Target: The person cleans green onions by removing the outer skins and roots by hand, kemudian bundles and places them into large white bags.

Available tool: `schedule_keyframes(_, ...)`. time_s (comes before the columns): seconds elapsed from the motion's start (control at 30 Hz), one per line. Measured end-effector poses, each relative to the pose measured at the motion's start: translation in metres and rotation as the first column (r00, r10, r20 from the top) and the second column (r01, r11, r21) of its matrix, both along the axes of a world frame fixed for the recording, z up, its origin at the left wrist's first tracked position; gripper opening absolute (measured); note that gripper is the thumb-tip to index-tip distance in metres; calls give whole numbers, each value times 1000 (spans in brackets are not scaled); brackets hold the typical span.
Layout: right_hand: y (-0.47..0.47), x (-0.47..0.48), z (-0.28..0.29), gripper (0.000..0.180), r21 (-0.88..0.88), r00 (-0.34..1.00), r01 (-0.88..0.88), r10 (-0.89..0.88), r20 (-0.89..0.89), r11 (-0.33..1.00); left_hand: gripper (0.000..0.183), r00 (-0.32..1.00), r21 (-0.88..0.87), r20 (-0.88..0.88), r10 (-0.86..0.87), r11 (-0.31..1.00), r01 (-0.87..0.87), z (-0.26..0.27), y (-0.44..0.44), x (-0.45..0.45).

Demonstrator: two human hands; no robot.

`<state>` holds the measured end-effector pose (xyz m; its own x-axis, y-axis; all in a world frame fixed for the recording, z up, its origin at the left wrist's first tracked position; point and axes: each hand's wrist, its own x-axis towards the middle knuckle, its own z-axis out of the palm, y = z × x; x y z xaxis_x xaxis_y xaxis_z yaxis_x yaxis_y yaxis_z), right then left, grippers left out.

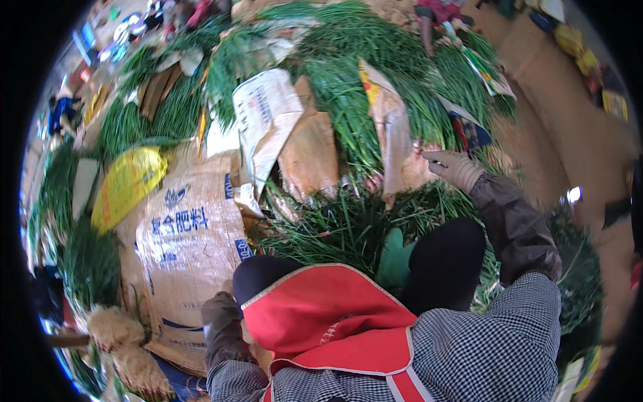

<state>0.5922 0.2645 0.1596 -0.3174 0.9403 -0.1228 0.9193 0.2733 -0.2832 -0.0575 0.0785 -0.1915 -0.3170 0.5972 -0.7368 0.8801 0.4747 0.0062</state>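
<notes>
My right hand (454, 168), in a beige glove, reaches out at the right to the pinkish root ends of long green scallion-like stalks (424, 113). Its fingers are at the roots; whether they grip any cannot be told. My left hand (227, 289) is low beside my knee, mostly hidden by its dark sleeve and the knee, near a woven fertilizer sack (193, 256) lying flat. Between my knees and the piles lie loose green leaves (346, 226). A folded white woven sack (263, 115) and a brown sheet (311, 151) rest among the stalks.
A yellow sack (129, 186) lies at the left. Root-end bundles (115, 329) sit at the lower left. More green stalks (341, 35) are heaped at the back. A person in red (439, 10) is at the upper right, and another in blue (63, 113) at the far left.
</notes>
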Motion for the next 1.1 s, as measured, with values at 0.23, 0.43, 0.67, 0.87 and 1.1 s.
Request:
schedule_keyframes(0.23,-36,91,-112,32,-185,965,177,-208,-162,967,32,702,618,665,-254,715,-327,286,162,78)
schedule_keyframes(0.43,-11,77,-178,36,-355,606,434,-559,-566,828,32,721,803,371,-585,592,68,406,225,260)
schedule_keyframes(0.67,33,106,-157,37,61,528,741,-524,-668,669,51,660,463,725,-197,849,-255,216,282,405)
schedule_keyframes(0.87,140,185,-177,45,115,507,858,-861,-40,500,55,755,619,619,-216,726,-299,184,311,491)
schedule_keyframes(1.1,199,207,-222,65,397,532,765,-845,53,507,18,191,81,982,3,897,-434,201,329,471)
